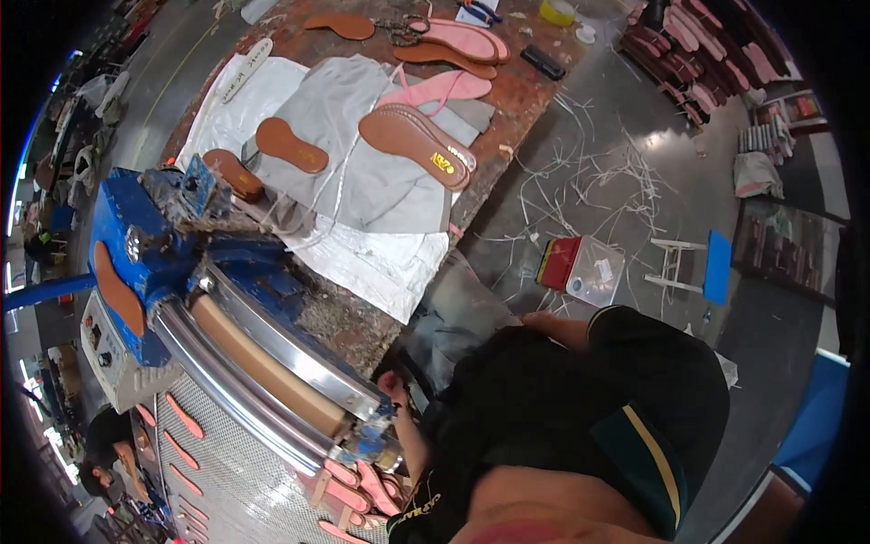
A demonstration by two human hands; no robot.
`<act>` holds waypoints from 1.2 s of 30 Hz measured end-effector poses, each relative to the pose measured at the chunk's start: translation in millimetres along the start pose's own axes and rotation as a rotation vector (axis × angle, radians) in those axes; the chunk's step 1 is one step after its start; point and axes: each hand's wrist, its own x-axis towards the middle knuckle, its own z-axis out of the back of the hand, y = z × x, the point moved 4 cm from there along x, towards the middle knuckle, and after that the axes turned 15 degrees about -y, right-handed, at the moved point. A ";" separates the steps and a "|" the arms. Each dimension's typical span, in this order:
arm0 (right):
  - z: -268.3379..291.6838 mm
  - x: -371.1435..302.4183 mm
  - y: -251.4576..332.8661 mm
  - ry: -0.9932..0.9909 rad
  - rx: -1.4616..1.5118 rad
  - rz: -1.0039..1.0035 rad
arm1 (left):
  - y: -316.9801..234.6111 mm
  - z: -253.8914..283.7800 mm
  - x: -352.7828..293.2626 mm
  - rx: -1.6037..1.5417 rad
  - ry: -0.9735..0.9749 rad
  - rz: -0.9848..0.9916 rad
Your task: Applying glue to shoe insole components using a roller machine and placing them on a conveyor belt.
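Note:
My left hand [392,388] is low beside the end of a blue machine with steel rollers [240,376], near the workbench's edge. Its fingers look curled, and anything inside them is hidden. My right forearm [555,332] reaches out of a black sleeve toward my lap, where the hand itself is mostly hidden. Brown insoles [292,145] lie on grey cloth [340,172] on the bench, away from both hands. A larger brown sole with a yellow stamp [408,140] and a pink strapped sandal piece [449,89] lie farther right on that cloth.
A brown insole [119,288] rests on the blue machine by a control box [111,349]. Below, a mesh conveyor [245,490] carries pink soles. White strips [598,172] litter the floor near a red box [560,263] and a blue-topped stool [717,267]. Another person [111,444] is at lower left.

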 end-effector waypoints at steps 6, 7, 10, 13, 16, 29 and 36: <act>1.5 9.0 -13.2 0.014 -0.002 0.132 | -144.4 -12.7 -40.0 0.038 0.083 -0.187; 23.5 12.3 -2.4 0.037 0.007 0.127 | -151.2 -13.9 -47.7 0.014 0.101 -0.198; 99.0 22.1 4.3 -0.369 0.135 0.210 | -163.6 -14.4 -69.7 -0.057 0.100 -0.193; 248.9 -3.8 89.8 -0.883 0.440 0.350 | -171.8 -7.6 -83.4 -0.184 0.025 -0.144; 355.6 -22.3 160.9 -1.107 0.500 0.454 | -177.1 7.9 -93.1 -0.159 -0.045 -0.123; 406.1 61.2 187.8 -1.217 -0.272 0.338 | -177.4 67.1 -168.1 -0.084 -0.279 -0.332; 442.2 68.8 169.2 -1.271 0.246 0.591 | -177.4 100.7 -222.5 0.577 -0.112 -0.779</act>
